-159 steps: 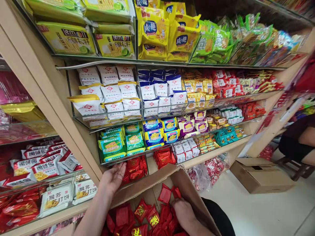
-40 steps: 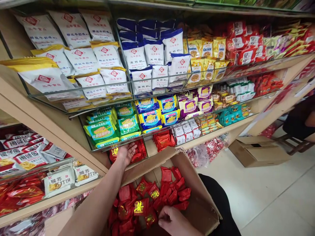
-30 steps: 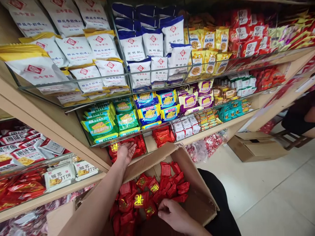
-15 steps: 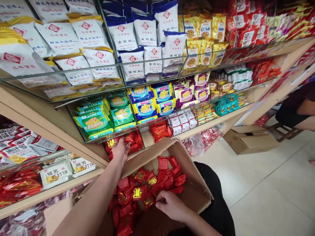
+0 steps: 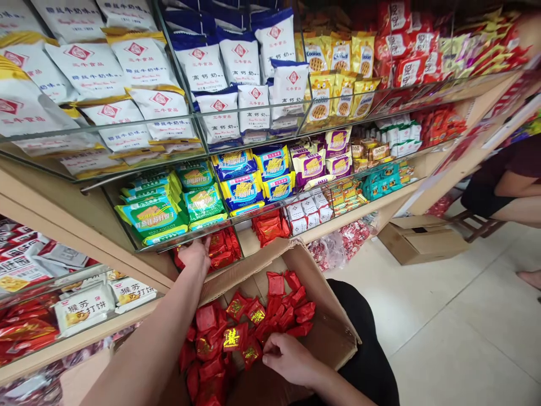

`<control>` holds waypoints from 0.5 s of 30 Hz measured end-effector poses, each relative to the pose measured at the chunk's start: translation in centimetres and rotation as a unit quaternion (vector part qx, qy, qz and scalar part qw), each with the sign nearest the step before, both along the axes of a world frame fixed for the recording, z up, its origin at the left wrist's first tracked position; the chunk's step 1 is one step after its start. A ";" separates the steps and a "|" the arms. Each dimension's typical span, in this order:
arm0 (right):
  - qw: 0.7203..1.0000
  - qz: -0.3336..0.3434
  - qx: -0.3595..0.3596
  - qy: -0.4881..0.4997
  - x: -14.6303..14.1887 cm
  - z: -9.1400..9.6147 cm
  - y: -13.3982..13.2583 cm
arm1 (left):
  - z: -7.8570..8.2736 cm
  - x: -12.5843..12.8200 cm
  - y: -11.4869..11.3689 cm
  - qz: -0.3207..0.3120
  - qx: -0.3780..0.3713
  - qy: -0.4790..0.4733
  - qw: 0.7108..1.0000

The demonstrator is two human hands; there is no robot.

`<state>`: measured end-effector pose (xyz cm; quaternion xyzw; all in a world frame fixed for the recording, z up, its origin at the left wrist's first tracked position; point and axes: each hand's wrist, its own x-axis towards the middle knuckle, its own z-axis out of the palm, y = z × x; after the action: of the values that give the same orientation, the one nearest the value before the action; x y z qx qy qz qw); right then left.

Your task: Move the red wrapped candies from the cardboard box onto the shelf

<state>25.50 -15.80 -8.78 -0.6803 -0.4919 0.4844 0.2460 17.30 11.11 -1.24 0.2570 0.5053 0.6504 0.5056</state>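
Observation:
My left hand [image 5: 195, 255] reaches into a low shelf compartment, against small red wrapped packets [image 5: 224, 248]. Its fingertips are mostly hidden among the packets and under the glass edge above. In front of me is an open cardboard box [image 5: 315, 265] holding many loose red packets with gold characters [image 5: 233, 337]. Over the box's near part hovers my right hand [image 5: 289, 358], its fingers curled in toward the thumb. No packet shows between those fingers, which are close beside the packets.
Glass-fronted shelves hold green soda biscuit packs [image 5: 154, 211], white snack bags [image 5: 135, 53] and yellow cookie packs [image 5: 321, 96]. A closed carton [image 5: 422, 239] lies on the tiled floor [image 5: 456, 338]. At the right edge a seated person's leg [image 5: 515, 202] shows.
My left hand has pushed slightly deeper into the red packets on the shelf, its fingers now more hidden. My right hand stays curled over the box. The view has shifted a little.

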 end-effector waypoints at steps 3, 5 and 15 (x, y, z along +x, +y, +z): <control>1.000 -0.004 -0.008 0.000 -0.1 -0.2 0.1 | -0.1 0.1 -0.4 -0.024 0.038 -0.004 0.999; 1.000 -0.005 -0.011 -0.003 -0.2 -0.5 0.1 | -0.2 0.2 -0.4 -0.039 0.056 -0.002 0.998; 0.999 0.022 -0.040 -0.002 -0.1 -2.4 0.9 | -0.3 -0.3 1.3 0.007 0.021 0.021 1.000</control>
<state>25.36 -14.88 -11.19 -0.6791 -0.4877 0.5080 0.2071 17.02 12.37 -1.54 0.2779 0.5040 0.6585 0.4849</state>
